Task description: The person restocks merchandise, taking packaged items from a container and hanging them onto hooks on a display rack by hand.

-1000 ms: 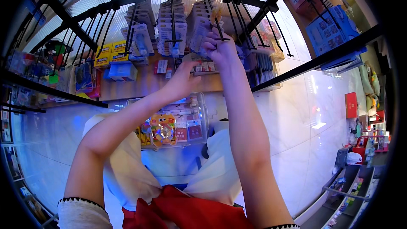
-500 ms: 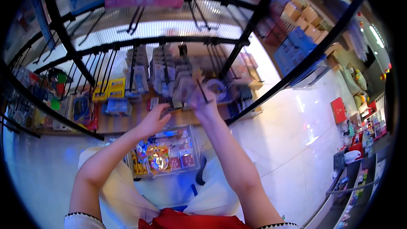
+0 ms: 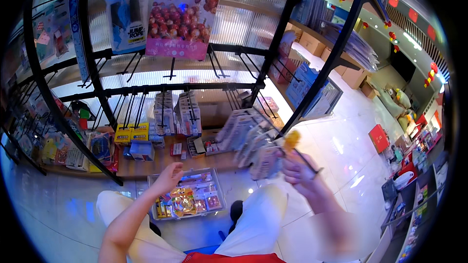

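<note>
My right hand [image 3: 298, 169], somewhat blurred, is closed round a black display hook [image 3: 312, 163] out to the right, away from the rack. Several pale carded packs [image 3: 261, 148] hang along the hook, tilted, and what is in them is too smeared to tell. A small yellow thing [image 3: 292, 139] shows by my right fingers. Over the left edge of a clear plastic bin [image 3: 222, 185] on the floor, my left hand [image 3: 168, 178] is loosely open with nothing in it. Inside the bin lie small packaged goods, among them a shiny orange-yellow packet [image 3: 184, 201].
A black-framed rack [image 3: 180, 87] with bare hooks stands ahead. On its low wooden shelf [image 3: 136, 167] are yellow boxes [image 3: 132, 132], a pale blue box [image 3: 142, 150] and hanging packs [image 3: 188, 114]. Large pink [image 3: 183, 17] and blue [image 3: 127, 14] packages hang above. A red box [image 3: 379, 138] stands at right.
My right hand has pulled back from the rack, toward me and to the right, bringing the hook and its packs along. My left hand has shifted slightly down and left. The view has tilted up.
</note>
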